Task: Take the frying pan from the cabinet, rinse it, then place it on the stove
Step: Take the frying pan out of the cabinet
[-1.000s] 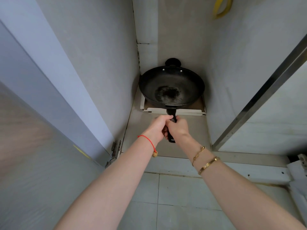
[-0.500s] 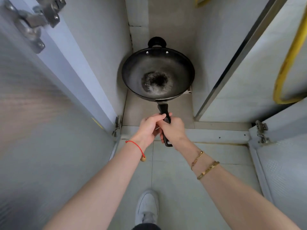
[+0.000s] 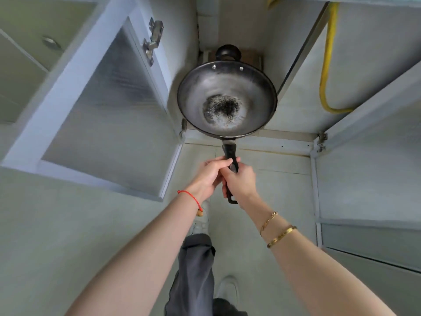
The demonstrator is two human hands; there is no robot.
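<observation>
The frying pan (image 3: 227, 99) has come forward, now held out over the cabinet (image 3: 284, 133) sill rather than deep inside (dark patch in its bowl). My left hand (image 3: 210, 176) and right hand (image 3: 241, 181) both stay wrapped tight around its handle (image 3: 230, 153), above the floor (image 3: 262, 201), between open doors (image 3: 109, 110).

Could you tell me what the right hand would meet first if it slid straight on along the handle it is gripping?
The right hand points up the handle toward the pan. It would most likely meet the pan's rim, where handle and bowl join; nothing else shows in that line.
</observation>
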